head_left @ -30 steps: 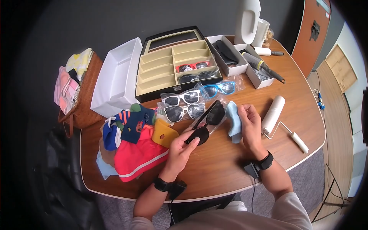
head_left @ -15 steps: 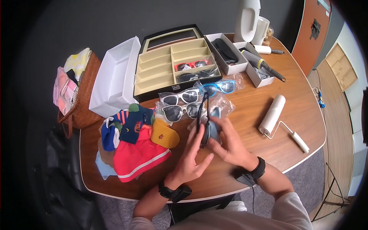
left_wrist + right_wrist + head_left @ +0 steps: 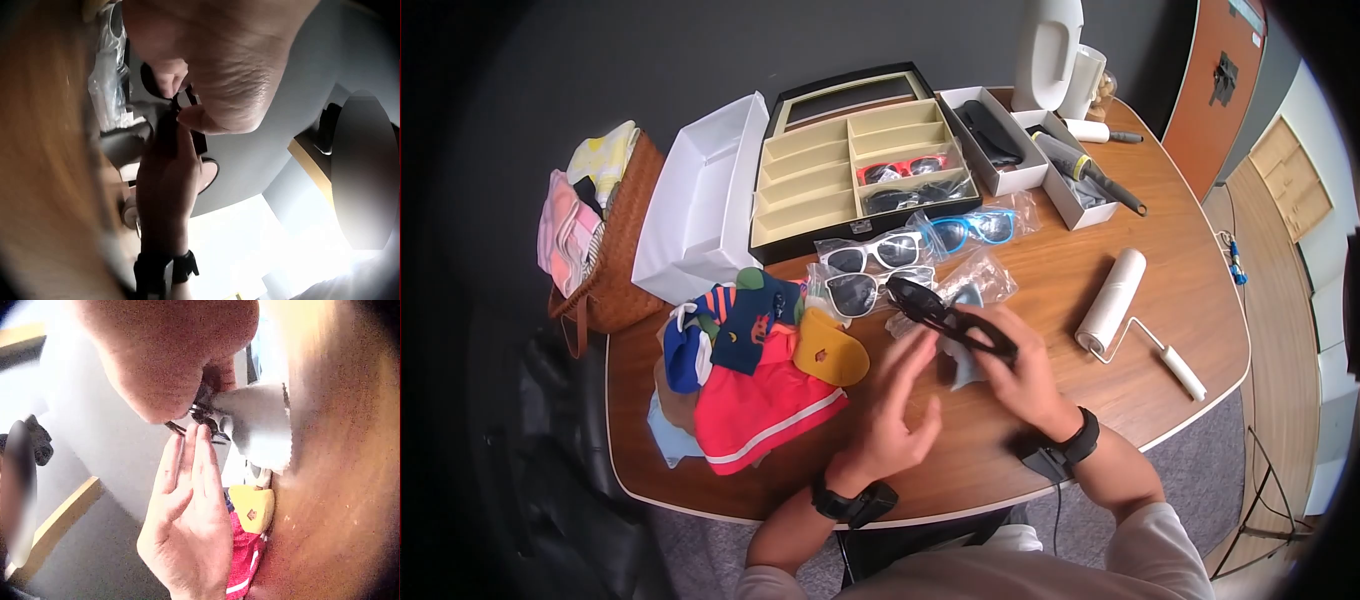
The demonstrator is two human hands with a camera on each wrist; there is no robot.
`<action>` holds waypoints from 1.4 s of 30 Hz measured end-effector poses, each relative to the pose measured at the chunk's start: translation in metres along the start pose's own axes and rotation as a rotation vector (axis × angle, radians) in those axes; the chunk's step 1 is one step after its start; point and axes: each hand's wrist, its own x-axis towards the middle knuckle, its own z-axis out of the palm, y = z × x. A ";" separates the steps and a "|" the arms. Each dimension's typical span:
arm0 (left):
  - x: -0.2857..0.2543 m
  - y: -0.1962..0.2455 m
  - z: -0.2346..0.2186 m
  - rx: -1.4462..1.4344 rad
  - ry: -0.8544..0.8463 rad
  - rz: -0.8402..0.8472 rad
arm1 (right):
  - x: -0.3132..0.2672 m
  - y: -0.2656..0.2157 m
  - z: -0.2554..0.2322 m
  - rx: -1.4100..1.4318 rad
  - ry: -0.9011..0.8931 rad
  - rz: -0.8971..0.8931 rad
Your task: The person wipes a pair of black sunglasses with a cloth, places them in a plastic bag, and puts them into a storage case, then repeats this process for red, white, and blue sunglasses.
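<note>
Black sunglasses are gripped by my right hand, tilted over the table in front of the bagged glasses. A light blue cloth hangs below them from the same hand; in the right wrist view the cloth looks pale. My left hand has its fingers extended, thumb apart, just below the sunglasses. The right wrist view shows the left hand's straight fingertips at the dark frame; whether they touch is unclear. In the left wrist view the right hand reaches up to the dark glasses, partly hidden.
Bagged white glasses and blue glasses lie before a compartment case. Colourful clothes are at left, near a white box and wicker basket. A lint roller and open boxes stand at right.
The right hand brought the cloth left to the sunglasses and now grips them. The sunglasses have turned from upright to slanted, and the left hand has let go of them, its fingers extended.
</note>
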 end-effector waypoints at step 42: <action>0.010 -0.011 -0.020 0.167 0.045 -0.043 | 0.002 0.008 -0.006 -0.396 0.024 0.168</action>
